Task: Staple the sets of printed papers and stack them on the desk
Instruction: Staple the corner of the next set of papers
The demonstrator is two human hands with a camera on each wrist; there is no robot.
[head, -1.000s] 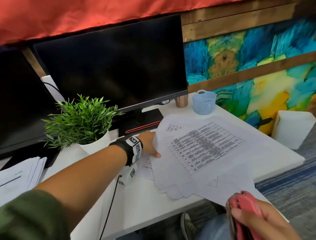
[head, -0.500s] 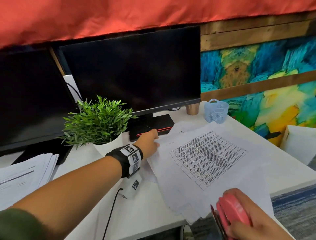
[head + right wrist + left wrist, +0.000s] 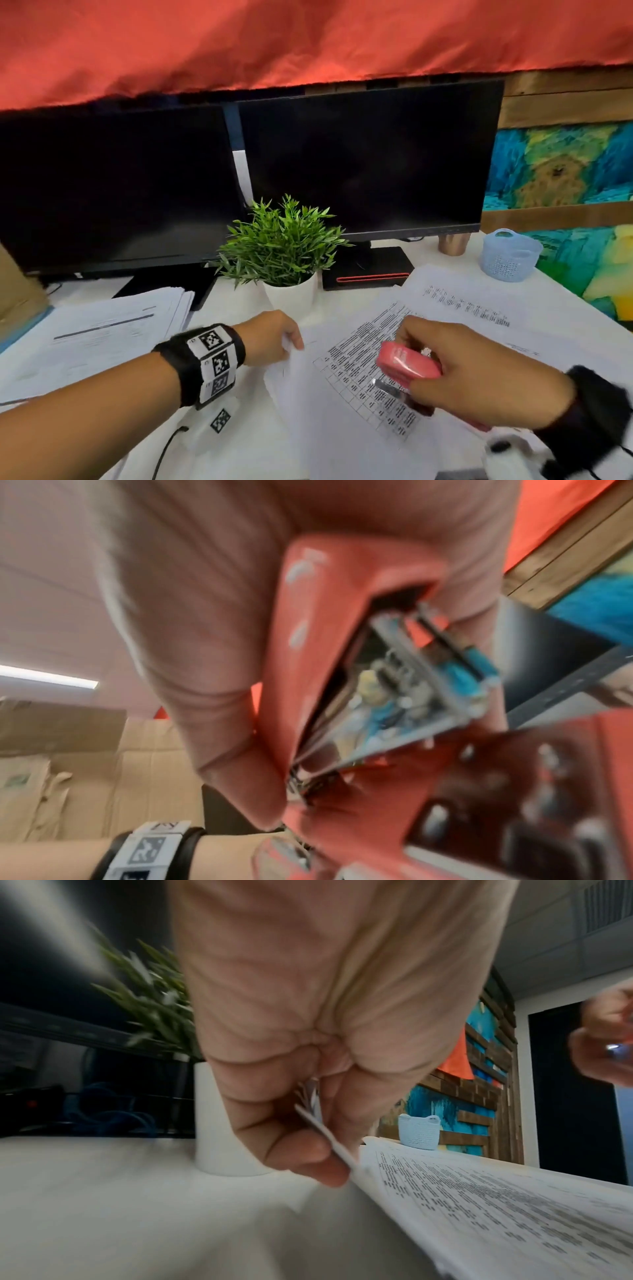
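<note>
A set of printed papers (image 3: 346,387) with a table on top lies tilted across the white desk (image 3: 246,442). My left hand (image 3: 274,339) pinches its upper left corner; the wrist view shows the thumb and fingers (image 3: 308,1161) closed on the sheet edges (image 3: 329,1139). My right hand (image 3: 455,370) grips a pink stapler (image 3: 406,363) just above the middle of that set; its metal jaw stands apart (image 3: 411,696). More loose printed sheets (image 3: 479,305) spread beneath to the right. Another paper stack (image 3: 102,329) lies at the left.
A potted green plant (image 3: 284,246) stands just behind my left hand. Two dark monitors (image 3: 363,164) fill the back. A blue mesh basket (image 3: 510,255) and a copper cup (image 3: 452,243) sit at the back right. A cable (image 3: 168,448) runs off the front edge.
My right hand brought the stapler up from the desk's front edge over the papers. The left hand drew the paper corner nearer. The head view shifted left.
</note>
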